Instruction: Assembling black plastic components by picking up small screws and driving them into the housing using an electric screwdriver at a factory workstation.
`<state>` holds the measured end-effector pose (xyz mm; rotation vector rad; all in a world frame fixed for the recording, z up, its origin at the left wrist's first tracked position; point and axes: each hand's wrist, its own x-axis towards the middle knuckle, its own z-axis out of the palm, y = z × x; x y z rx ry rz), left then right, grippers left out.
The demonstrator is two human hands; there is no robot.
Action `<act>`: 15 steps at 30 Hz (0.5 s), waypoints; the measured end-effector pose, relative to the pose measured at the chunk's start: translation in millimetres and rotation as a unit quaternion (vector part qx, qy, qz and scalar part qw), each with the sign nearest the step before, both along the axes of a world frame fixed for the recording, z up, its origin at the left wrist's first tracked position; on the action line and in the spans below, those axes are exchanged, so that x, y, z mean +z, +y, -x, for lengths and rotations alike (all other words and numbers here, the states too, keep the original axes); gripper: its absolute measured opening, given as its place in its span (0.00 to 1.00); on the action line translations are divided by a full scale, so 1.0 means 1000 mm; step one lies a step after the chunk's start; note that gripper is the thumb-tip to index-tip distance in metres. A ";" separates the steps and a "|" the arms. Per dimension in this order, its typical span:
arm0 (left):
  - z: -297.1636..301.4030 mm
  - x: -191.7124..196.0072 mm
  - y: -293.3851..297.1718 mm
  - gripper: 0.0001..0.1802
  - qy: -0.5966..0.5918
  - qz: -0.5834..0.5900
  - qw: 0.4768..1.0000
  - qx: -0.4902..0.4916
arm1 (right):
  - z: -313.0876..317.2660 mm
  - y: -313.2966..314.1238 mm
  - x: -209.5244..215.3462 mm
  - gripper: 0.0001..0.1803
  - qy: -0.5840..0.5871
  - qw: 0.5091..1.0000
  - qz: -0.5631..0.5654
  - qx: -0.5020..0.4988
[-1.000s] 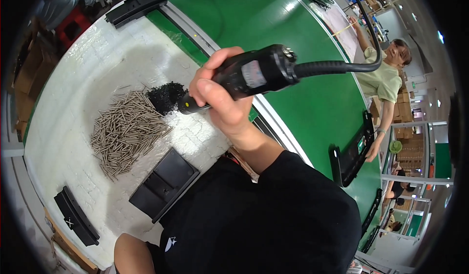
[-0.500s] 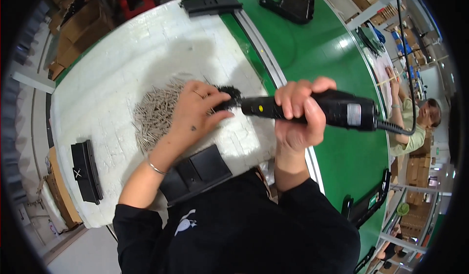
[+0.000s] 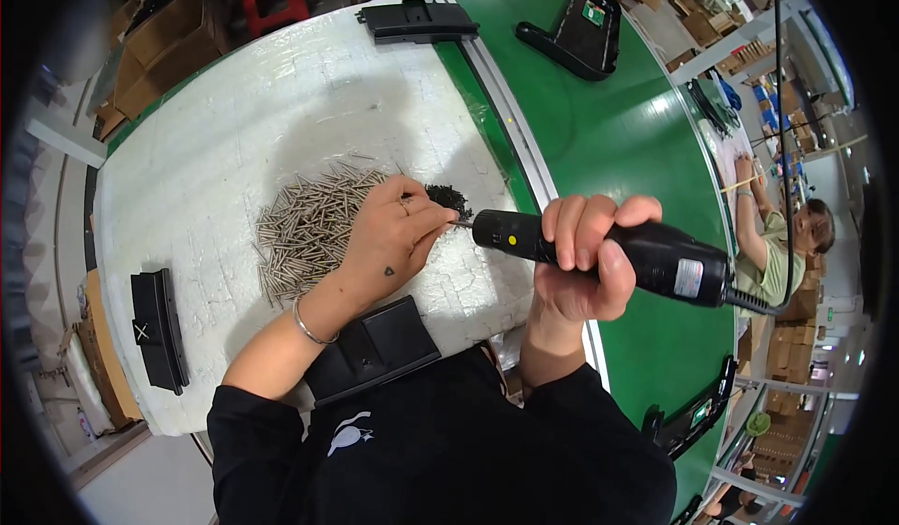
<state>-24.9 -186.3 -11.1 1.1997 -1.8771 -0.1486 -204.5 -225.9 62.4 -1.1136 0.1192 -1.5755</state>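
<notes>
My right hand (image 3: 590,253) is wrapped round a black corded electric screwdriver (image 3: 655,255), which lies level with its bit pointing left. At the tip of the bit, the fingers of my left hand (image 3: 398,235) are pinched together; whatever is between them is too small to make out. Under and beside that hand spreads a pile of slim silver metal pins (image 3: 304,230). A smaller heap of tiny black screws (image 3: 449,197) lies just behind the fingertips. Close to my body, below the left wrist, rests a flat black plastic part (image 3: 379,352).
The white covered worktop (image 3: 215,141) borders a green conveyor belt (image 3: 599,141) bearing black frames (image 3: 571,29). More black plastic parts lie at the worktop's far edge (image 3: 417,21) and left side (image 3: 159,328). The screwdriver's cord (image 3: 782,150) rises at right. A co-worker (image 3: 773,239) sits beyond the belt.
My left fingers, apart over the black screws before, have closed together at the screwdriver's tip. The screwdriver and my right hand sit slightly lower in the view, which has itself shifted a little.
</notes>
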 end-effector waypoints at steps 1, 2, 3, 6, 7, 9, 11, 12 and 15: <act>-0.001 0.002 -0.001 0.12 0.002 0.000 1.000 0.002 | -0.001 0.000 0.001 0.18 0.002 1.000 0.000 0.002; -0.002 0.006 -0.004 0.11 0.019 -0.001 1.000 0.001 | -0.003 -0.001 0.003 0.16 0.015 0.999 0.039 0.005; 0.000 0.009 -0.003 0.11 0.038 -0.003 0.999 -0.001 | -0.002 0.000 0.006 0.14 0.029 0.997 0.076 0.007; -0.001 0.008 0.002 0.10 0.066 -0.023 0.998 0.007 | -0.005 0.012 0.008 0.14 0.036 0.996 0.086 0.001; -0.002 0.009 0.001 0.10 0.064 -0.018 0.998 0.009 | -0.007 0.012 0.006 0.14 0.044 0.995 0.085 -0.006; 0.000 0.006 0.006 0.10 0.071 -0.127 0.989 0.014 | -0.008 0.010 0.003 0.14 0.038 0.996 0.084 -0.008; -0.005 0.004 0.008 0.10 0.074 -0.167 0.983 0.024 | -0.006 0.012 0.003 0.14 0.035 0.996 0.076 -0.010; -0.008 0.005 0.008 0.11 0.052 -0.137 0.988 0.038 | -0.005 0.012 0.005 0.14 0.035 0.996 0.083 -0.010; -0.009 0.013 0.014 0.13 0.014 -0.068 0.994 0.083 | -0.006 0.016 0.006 0.14 0.025 0.997 0.075 -0.010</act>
